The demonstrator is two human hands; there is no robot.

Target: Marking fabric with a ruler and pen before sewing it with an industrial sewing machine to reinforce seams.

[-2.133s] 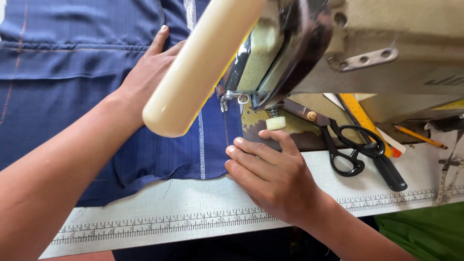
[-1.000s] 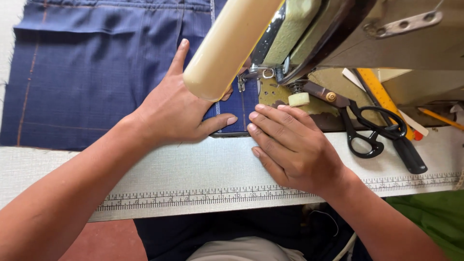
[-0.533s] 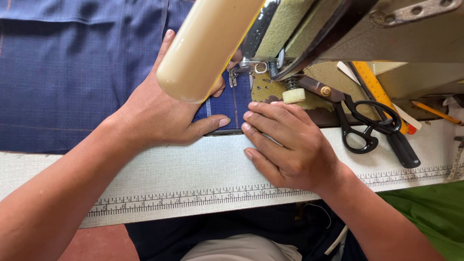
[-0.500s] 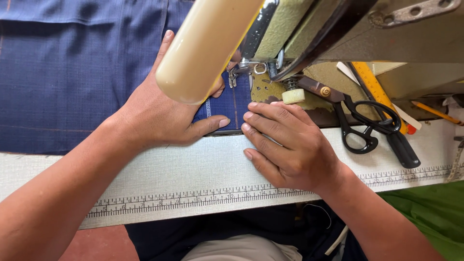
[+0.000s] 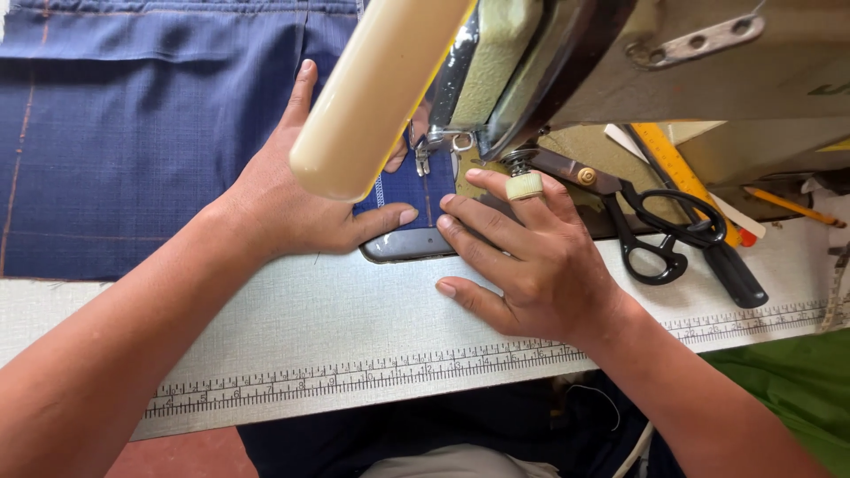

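Navy blue fabric (image 5: 133,133) with faint checks and a white stitch line lies spread over the white sewing table (image 5: 292,327). My left hand (image 5: 297,199) presses flat on the cloth just left of the presser foot (image 5: 423,150), thumb toward the needle plate. My right hand (image 5: 522,257) rests flat on the table right of the needle plate (image 5: 403,246), fingers apart, fingertips touching the cloth's edge. The sewing machine head (image 5: 620,62) looms above. A cream thread cone (image 5: 376,93) blocks part of the view of the needle.
Black-handled scissors (image 5: 651,226) lie to the right of my right hand. Behind them sit a yellow ruler (image 5: 677,164) and a pencil (image 5: 792,205). A printed ruler strip (image 5: 372,376) runs along the table's near edge. Green cloth (image 5: 788,385) is at the lower right.
Over the last two seconds the cloth and my left hand slid away from me and to the left. Both hands have stayed flat near the needle in the last half second.
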